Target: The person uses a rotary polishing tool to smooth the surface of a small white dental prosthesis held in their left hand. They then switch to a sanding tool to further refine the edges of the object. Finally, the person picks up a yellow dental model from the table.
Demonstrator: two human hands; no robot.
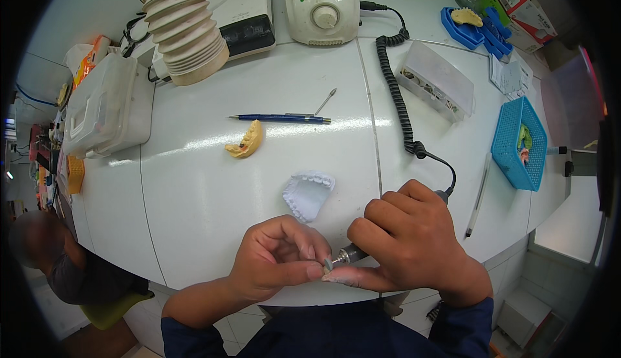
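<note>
My right hand [411, 238] is wrapped round a dental handpiece [351, 253], a dark rotary tool with a metal nose. A small greyish bur or stone [328, 265] sits at its tip, pointing left. My left hand [278, 252] pinches a tiny piece against that tip; fingers hide most of it, so its kind cannot be made out. The right thumb reaches under the tip and has pale dust on it. Just beyond my hands lies a white dental cast [308, 195]. Farther off to the left is a yellow partial dental cast [245, 140].
A blue mechanical pencil [278, 119] and a loose bur [326, 101] lie mid-table. A coiled cable [392, 80] runs from the control box [322, 9]. A ribbed suction hose [184, 28], clear case [435, 81], blue basket [519, 143] and pen [477, 196] stand around. Someone sits far left.
</note>
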